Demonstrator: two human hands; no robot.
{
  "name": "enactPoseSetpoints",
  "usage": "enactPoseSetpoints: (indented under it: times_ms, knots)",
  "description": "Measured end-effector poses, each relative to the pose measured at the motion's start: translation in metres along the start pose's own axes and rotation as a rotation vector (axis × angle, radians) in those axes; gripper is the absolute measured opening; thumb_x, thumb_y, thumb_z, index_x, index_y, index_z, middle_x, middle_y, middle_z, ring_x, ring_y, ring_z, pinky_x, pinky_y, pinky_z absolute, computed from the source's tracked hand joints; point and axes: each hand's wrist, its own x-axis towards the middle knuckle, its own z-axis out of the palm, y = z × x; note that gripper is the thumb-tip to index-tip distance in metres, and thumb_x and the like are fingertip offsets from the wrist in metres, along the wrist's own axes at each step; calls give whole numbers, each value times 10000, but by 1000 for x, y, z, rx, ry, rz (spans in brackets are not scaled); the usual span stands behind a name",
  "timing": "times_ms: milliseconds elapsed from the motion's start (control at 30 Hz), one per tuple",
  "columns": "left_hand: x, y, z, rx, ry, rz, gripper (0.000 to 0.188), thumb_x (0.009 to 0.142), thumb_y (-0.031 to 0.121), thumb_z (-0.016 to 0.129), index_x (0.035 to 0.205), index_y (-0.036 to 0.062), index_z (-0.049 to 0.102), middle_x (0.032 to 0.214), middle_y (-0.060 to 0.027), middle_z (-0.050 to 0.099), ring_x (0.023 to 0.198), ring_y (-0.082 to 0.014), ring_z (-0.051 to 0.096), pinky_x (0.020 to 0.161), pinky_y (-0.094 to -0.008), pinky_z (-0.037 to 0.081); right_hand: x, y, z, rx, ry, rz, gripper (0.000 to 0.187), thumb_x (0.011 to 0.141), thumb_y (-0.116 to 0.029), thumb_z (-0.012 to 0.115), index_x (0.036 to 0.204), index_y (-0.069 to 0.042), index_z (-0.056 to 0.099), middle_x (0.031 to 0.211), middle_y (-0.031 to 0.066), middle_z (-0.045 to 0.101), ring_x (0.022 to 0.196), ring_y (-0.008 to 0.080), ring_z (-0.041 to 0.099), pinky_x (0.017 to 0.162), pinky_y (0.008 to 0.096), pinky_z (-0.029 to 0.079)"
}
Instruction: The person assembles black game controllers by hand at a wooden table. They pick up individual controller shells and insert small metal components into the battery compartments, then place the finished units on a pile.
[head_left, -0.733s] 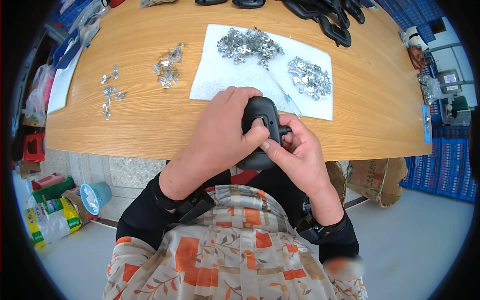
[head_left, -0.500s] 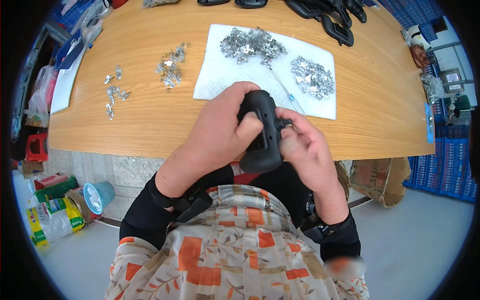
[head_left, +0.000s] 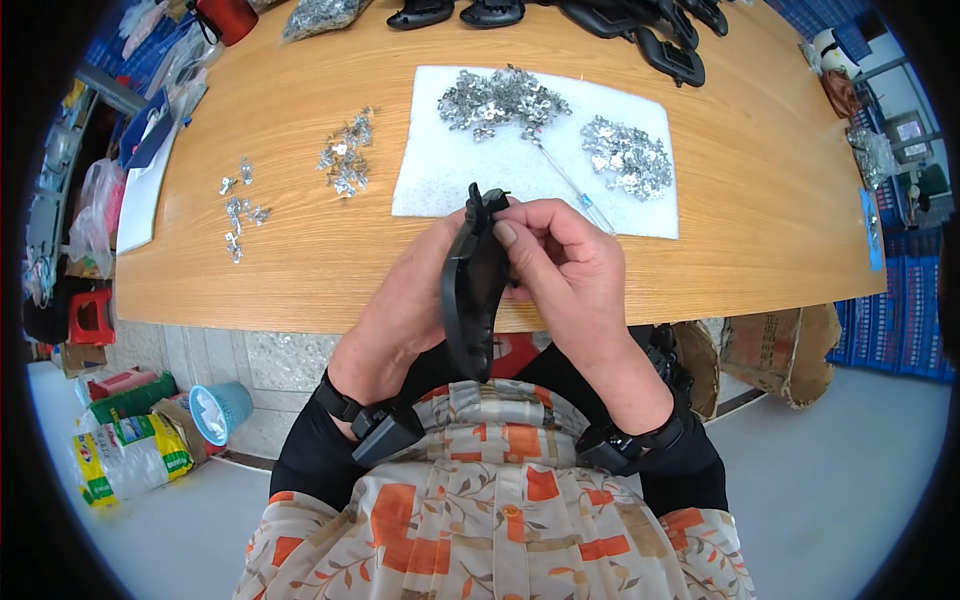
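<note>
Above the table's near edge I hold a black plastic shell [head_left: 462, 310], turned on its side with its hollow inner face toward the right. My left hand [head_left: 408, 290] is closed round its outer side, most of the fingers hidden behind it. The thumb and fingers of my right hand [head_left: 565, 260] are pinched at the shell's upper right edge; any small part between them is hidden. Beyond my hands lies a white foam sheet [head_left: 425, 165] bearing two heaps of small metal clips [head_left: 505, 100] and a thin screwdriver [head_left: 568, 180] with a clear bluish handle.
More loose metal clips [head_left: 345, 155] lie on the wooden table [head_left: 270, 280] left of the foam. Several black shells [head_left: 670, 58] sit along the far edge, near a bag of parts [head_left: 322, 15]. A blue bin [head_left: 220, 412] and cardboard box [head_left: 780, 350] stand on the floor.
The shell has turned from its outer face to its hollow side and moved slightly left. My right hand has shifted from a knob-like part on its side to its upper edge.
</note>
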Motion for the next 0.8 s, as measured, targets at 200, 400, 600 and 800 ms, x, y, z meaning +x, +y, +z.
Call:
enactPoseSetpoints:
  times_ms: [200, 400, 600, 800]
  knots:
    - [5, -2, -5, 138, -90, 47, 421, 1071, 347, 419, 1259, 7, 579, 1096, -51, 632, 941, -111, 613, 826, -261, 520, 2, 1, -4, 17, -18, 105, 97, 979, -74, 636, 990, 14, 676, 773, -9, 660, 679, 26, 593, 588, 200, 499]
    - [6, 1, -10, -50, -81, 64, 402, 1049, 286, 404, 1301, 12, 557, 1132, -51, 632, 951, -102, 599, 830, -249, 498, -6, -12, -15, 208, -70, 125, 162, 992, -75, 616, 1120, 22, 632, 895, 19, 689, 819, 57, 641, 724, 216, 518]
    - [3, 1, -15, 511, 17, 339, 382, 956, 37, 501, 1337, 21, 490, 1208, -61, 579, 1079, -107, 554, 921, -277, 481, -33, -32, -22, -272, -248, -41, 348, 946, -98, 670, 1246, 38, 556, 1090, 49, 664, 903, 93, 634, 797, 256, 521]
    - [-17, 7, -28, -165, 88, 152, 645, 941, 128, 699, 1483, 81, 352, 1224, -84, 586, 1106, -182, 602, 908, -336, 538, -24, -28, -12, 82, -205, 211, 344, 959, -71, 641, 1272, 29, 540, 1074, 26, 642, 925, 57, 594, 823, 239, 502]
